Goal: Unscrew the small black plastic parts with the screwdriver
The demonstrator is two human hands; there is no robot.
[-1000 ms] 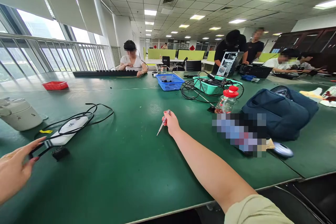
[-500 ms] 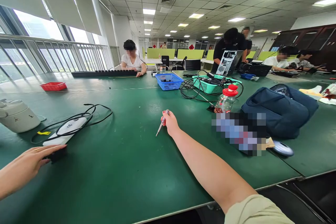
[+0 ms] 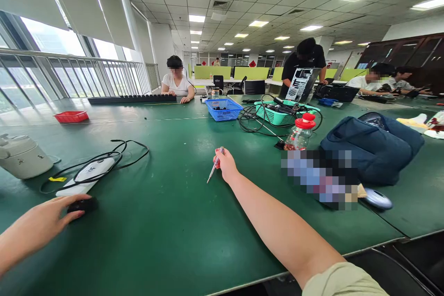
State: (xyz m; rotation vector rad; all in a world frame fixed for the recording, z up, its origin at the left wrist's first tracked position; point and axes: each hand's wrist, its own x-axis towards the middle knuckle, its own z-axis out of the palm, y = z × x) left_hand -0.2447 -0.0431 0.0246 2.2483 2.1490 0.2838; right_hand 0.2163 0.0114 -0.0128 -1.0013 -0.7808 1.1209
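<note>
My right hand [image 3: 226, 165] is closed round a slim silver screwdriver [image 3: 211, 171], its tip slanting down to the left over the green table [image 3: 156, 222]. At the lower left, my left hand [image 3: 45, 222] has its thumb and fingers closed about a small black object [image 3: 85, 205], blurred and partly covered, so its kind is unclear. Just beyond that hand lies a white elongated device [image 3: 88, 175] with a black cord [image 3: 137, 159] looped over it.
A white pot [image 3: 22, 157] and a red tray [image 3: 71, 117] stand on the left. Farther off are a blue basket [image 3: 224, 110], a green basket [image 3: 274, 115] of cables and a long black strip [image 3: 133, 99]. On the right are a red-lidded jar [image 3: 301, 134] and a navy bag [image 3: 371, 148]. People work around.
My left hand has shifted slightly right, and its thumb now shows closed against the black object. My right hand keeps the screwdriver in nearly the same place. The long black strip has slid left.
</note>
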